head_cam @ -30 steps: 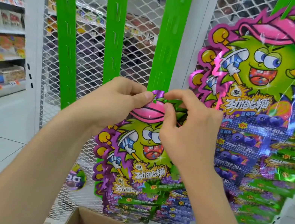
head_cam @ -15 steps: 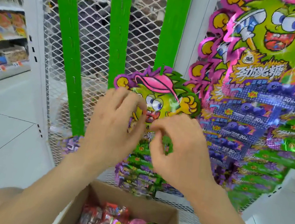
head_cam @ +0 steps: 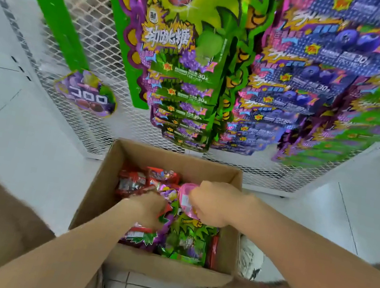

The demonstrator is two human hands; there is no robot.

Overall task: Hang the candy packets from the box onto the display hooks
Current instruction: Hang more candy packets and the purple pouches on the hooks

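Observation:
An open cardboard box [head_cam: 99,193] stands on the floor below me, filled with red, purple and green candy packets [head_cam: 188,241]. Both of my hands are down inside it. My right hand [head_cam: 213,205] grips the pink top of a green packet [head_cam: 184,197]. My left hand [head_cam: 147,208] is buried among the packets with its fingers hidden, touching a purple-edged one. Above the box, strips of green-and-purple packets [head_cam: 188,72] and blue-purple packets [head_cam: 295,86] hang on the white mesh display.
The white wire mesh rack [head_cam: 82,31] with green vertical strips [head_cam: 53,8] rises right behind the box. A single round purple packet [head_cam: 86,92] hangs low on the left. My shoes [head_cam: 248,258] flank the box on the white tiled floor.
My hands have left the hung packet at the display and dropped into the box. My view has tilted down, and my right hand now grips a packet.

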